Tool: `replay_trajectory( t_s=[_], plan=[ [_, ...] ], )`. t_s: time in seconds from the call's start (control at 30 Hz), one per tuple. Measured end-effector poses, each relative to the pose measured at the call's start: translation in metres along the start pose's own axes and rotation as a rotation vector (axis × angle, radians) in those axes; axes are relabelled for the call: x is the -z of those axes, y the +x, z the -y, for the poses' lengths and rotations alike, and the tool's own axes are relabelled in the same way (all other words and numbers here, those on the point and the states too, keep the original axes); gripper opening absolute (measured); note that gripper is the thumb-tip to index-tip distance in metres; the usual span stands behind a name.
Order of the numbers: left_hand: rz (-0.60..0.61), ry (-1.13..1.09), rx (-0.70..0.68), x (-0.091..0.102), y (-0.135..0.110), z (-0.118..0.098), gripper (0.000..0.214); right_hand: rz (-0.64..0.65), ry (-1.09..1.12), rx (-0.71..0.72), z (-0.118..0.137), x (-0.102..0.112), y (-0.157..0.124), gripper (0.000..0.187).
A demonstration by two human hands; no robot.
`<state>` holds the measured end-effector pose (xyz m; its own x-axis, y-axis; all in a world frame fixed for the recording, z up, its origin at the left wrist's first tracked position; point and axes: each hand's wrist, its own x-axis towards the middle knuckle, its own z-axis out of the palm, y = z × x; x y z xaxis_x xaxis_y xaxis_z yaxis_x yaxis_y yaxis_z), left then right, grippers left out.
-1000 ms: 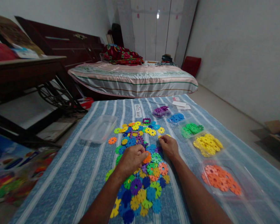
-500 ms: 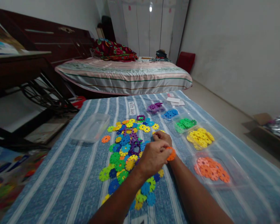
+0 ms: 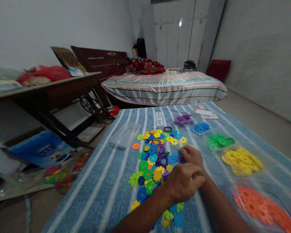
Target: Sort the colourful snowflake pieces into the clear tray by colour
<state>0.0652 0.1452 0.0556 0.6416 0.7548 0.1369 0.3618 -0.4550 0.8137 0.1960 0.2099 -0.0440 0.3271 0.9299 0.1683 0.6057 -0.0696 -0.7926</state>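
My left hand (image 3: 184,182) reaches in over the pile, with its curled fingers lying across my right wrist. What those fingers hold, if anything, is hidden. Just beyond it is my right hand (image 3: 193,156), fingers bent inward beside the pile's right edge, near a yellow disc (image 3: 181,146); its grip is partly covered. Notched plastic discs in several colours make up the pile, among them a green disc (image 3: 143,165) and a dark blue disc (image 3: 142,194). Purple square pieces (image 3: 162,160) lie among them. A single orange disc (image 3: 135,146) sits to the left.
Clear trays on the right hold purple pieces (image 3: 183,119), blue discs (image 3: 201,127), green discs (image 3: 220,141), yellow discs (image 3: 242,160) and orange discs (image 3: 263,205). A clear box (image 3: 126,134) stands on the striped cloth (image 3: 106,181). White cards (image 3: 204,112) lie at the back.
The view has turned left, so everything sits further right. An orange disc that showed in my left fingers is out of sight. My left hand has closed in over my right wrist.
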Motion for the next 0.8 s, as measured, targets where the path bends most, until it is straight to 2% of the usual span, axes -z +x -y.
replay_trajectory(
  t_s=[0.17,0.3,0.53,0.8],
  plan=[
    [-0.212,0.034,-0.002,0.026,-0.024,0.027,0.019,-0.005,0.031,0.0,0.0,0.001,-0.002,0.04],
    [-0.315,0.074,-0.085,0.03,-0.034,0.041,0.023,-0.009,0.057,0.0,-0.001,0.0,-0.003,0.041],
    [-0.355,0.143,-0.222,0.017,-0.04,0.058,0.023,-0.018,0.107,-0.013,-0.004,0.0,-0.005,0.041],
    [-0.353,0.193,-0.235,0.015,-0.04,0.062,0.027,-0.052,0.128,0.054,-0.002,0.002,-0.005,0.038]
  ],
)
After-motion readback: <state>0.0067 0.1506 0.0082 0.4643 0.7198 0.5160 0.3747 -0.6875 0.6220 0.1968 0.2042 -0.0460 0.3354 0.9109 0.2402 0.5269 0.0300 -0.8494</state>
